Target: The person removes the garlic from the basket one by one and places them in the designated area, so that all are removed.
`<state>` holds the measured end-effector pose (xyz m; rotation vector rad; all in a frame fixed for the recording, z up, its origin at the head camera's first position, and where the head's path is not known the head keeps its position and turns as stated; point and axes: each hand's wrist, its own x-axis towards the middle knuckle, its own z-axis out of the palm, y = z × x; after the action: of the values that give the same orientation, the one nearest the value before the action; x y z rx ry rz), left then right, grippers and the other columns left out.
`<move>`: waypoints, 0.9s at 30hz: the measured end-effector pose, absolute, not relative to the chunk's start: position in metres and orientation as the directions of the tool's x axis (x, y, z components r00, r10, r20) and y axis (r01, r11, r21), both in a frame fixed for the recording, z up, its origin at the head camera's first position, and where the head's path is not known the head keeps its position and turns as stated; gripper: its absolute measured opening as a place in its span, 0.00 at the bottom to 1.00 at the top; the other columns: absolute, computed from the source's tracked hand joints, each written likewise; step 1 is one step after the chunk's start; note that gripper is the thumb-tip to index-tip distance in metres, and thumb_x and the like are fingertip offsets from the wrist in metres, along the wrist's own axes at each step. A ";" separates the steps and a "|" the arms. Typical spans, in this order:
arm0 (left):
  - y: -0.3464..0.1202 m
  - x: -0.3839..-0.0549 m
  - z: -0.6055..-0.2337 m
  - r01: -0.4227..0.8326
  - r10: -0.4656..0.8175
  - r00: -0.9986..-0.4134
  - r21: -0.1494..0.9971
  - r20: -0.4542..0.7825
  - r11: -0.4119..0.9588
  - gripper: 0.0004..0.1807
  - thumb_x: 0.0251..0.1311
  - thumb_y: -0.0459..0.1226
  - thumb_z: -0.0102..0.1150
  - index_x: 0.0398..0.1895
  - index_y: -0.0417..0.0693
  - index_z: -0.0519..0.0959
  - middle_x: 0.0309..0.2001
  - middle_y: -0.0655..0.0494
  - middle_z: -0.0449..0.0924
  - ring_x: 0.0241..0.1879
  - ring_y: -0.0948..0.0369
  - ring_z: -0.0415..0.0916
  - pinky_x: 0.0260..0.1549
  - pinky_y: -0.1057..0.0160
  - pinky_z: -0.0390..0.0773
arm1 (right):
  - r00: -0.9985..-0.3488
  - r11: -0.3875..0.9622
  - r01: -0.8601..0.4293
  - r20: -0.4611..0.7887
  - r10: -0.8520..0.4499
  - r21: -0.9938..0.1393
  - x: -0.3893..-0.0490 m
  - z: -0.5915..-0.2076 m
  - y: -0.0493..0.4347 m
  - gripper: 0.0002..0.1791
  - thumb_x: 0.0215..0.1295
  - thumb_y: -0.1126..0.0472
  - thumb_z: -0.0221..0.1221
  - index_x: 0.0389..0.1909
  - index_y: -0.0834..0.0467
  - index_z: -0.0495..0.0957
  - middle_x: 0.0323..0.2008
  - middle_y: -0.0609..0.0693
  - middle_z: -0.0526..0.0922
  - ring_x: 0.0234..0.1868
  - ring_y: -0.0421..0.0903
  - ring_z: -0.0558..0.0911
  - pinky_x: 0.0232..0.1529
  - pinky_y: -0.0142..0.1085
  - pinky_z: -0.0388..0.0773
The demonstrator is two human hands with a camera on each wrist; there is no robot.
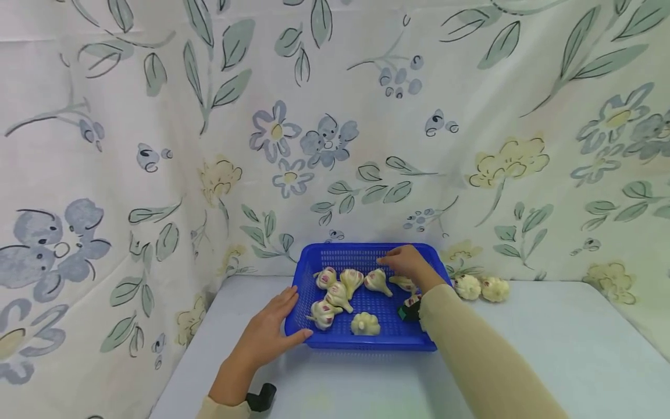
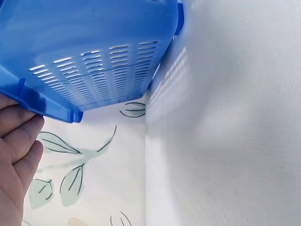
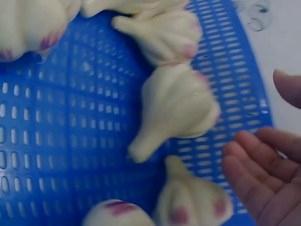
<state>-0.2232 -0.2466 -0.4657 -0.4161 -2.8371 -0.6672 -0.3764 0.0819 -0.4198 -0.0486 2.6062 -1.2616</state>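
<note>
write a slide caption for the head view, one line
Left hand touching a blue basket of garlic bulbs, right hand reaching over it, two more bulbs lying outside

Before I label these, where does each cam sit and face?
Head: on the head, facing forward and down at basket, garlic and cloth; left hand and right hand show, with sleeves.
Left wrist: on that wrist, facing the basket's outer wall, table and cloth; left hand at left edge.
Right wrist: on that wrist, facing into the basket; right hand at right edge.
Shared: head and right wrist both see garlic in the basket.
</note>
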 end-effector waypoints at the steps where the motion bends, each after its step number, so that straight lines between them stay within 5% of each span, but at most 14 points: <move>1: -0.246 -0.223 -0.467 0.314 0.226 -0.942 0.409 0.249 0.857 0.48 0.53 0.64 0.63 0.73 0.48 0.65 0.76 0.57 0.57 0.75 0.52 0.56 0.67 0.42 0.65 | -0.967 0.624 0.100 -0.224 -0.122 -0.775 -0.377 -0.425 0.081 0.33 0.66 0.48 0.62 0.63 0.67 0.73 0.61 0.65 0.76 0.57 0.62 0.80 0.58 0.53 0.77; 6: -0.246 -0.223 -0.470 0.324 0.236 -0.939 0.415 0.251 0.850 0.48 0.53 0.65 0.62 0.73 0.50 0.65 0.76 0.59 0.57 0.75 0.54 0.56 0.67 0.43 0.66 | -0.950 0.558 0.187 -0.293 -0.106 -0.809 -0.379 -0.442 0.076 0.28 0.64 0.51 0.64 0.54 0.70 0.77 0.43 0.57 0.81 0.46 0.53 0.82 0.55 0.47 0.80; 10: -0.247 -0.224 -0.468 0.327 0.232 -0.936 0.409 0.266 0.852 0.48 0.53 0.66 0.62 0.73 0.50 0.65 0.76 0.59 0.57 0.75 0.55 0.56 0.67 0.44 0.66 | -0.949 0.600 0.185 -0.300 -0.097 -0.779 -0.385 -0.447 0.070 0.22 0.59 0.47 0.67 0.38 0.64 0.80 0.27 0.48 0.71 0.30 0.45 0.74 0.41 0.43 0.80; 12: -0.247 -0.225 -0.467 0.321 0.227 -0.938 0.407 0.263 0.855 0.49 0.53 0.66 0.61 0.73 0.50 0.65 0.76 0.59 0.57 0.75 0.55 0.56 0.67 0.44 0.66 | -0.949 0.648 0.166 -0.299 -0.101 -0.743 -0.389 -0.451 0.069 0.24 0.57 0.44 0.68 0.35 0.64 0.80 0.27 0.50 0.73 0.28 0.45 0.74 0.39 0.43 0.80; 16: -0.247 -0.224 -0.466 0.310 0.221 -0.943 0.409 0.251 0.858 0.48 0.53 0.65 0.62 0.74 0.51 0.64 0.76 0.59 0.56 0.75 0.54 0.56 0.66 0.43 0.66 | -0.952 0.719 0.123 -0.285 -0.109 -0.684 -0.392 -0.454 0.066 0.33 0.55 0.41 0.69 0.45 0.68 0.78 0.43 0.59 0.81 0.40 0.53 0.84 0.47 0.48 0.83; 23: -0.248 -0.224 -0.466 0.323 0.231 -0.938 0.403 0.260 0.856 0.50 0.53 0.70 0.56 0.73 0.50 0.64 0.76 0.59 0.56 0.75 0.53 0.56 0.66 0.42 0.67 | -0.954 0.793 0.047 -0.262 -0.144 -0.608 -0.393 -0.456 0.066 0.28 0.49 0.38 0.71 0.18 0.56 0.70 0.21 0.47 0.72 0.30 0.49 0.82 0.41 0.46 0.84; 27: -0.248 -0.223 -0.466 0.325 0.230 -0.936 0.404 0.266 0.855 0.49 0.54 0.68 0.59 0.73 0.50 0.64 0.76 0.59 0.56 0.75 0.53 0.57 0.66 0.43 0.67 | -0.956 0.808 0.024 -0.250 -0.154 -0.589 -0.391 -0.454 0.064 0.28 0.48 0.38 0.72 0.28 0.62 0.81 0.28 0.51 0.81 0.35 0.51 0.84 0.43 0.47 0.84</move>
<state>-0.2234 -0.2482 -0.4663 -0.4272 -2.8230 -0.6687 -0.3906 0.0640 -0.4545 -0.0991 2.7079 -0.8885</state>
